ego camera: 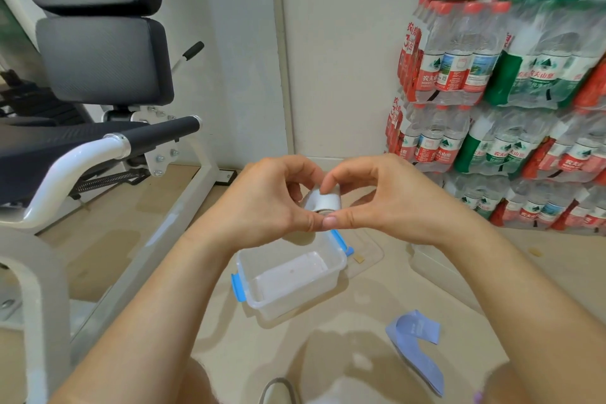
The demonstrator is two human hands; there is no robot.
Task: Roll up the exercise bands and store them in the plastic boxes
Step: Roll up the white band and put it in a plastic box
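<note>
A pale gym floor [360, 298] beside stacked water bottle packs [492, 75] carries an open plastic box [295, 300]. Above the box's far rim, the left hand [262, 203] and right hand [387, 203] pinch a white rolled band [323, 200], thumbs meeting beneath it. It looks light, soft and springy, so it will likely unroll unless squeezed across its coils. Its axis seems to run roughly left to right. A lilac band [416, 348] lies loose on the floor, nearer and to the right.

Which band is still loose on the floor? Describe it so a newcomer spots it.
Start from the stacked water bottles on the right and drop to the floor. Right of the clear plastic box with blue latches, nearer the camera, lies the blue band. It is flat and unrolled, unlike the white roll held above the box.
</note>
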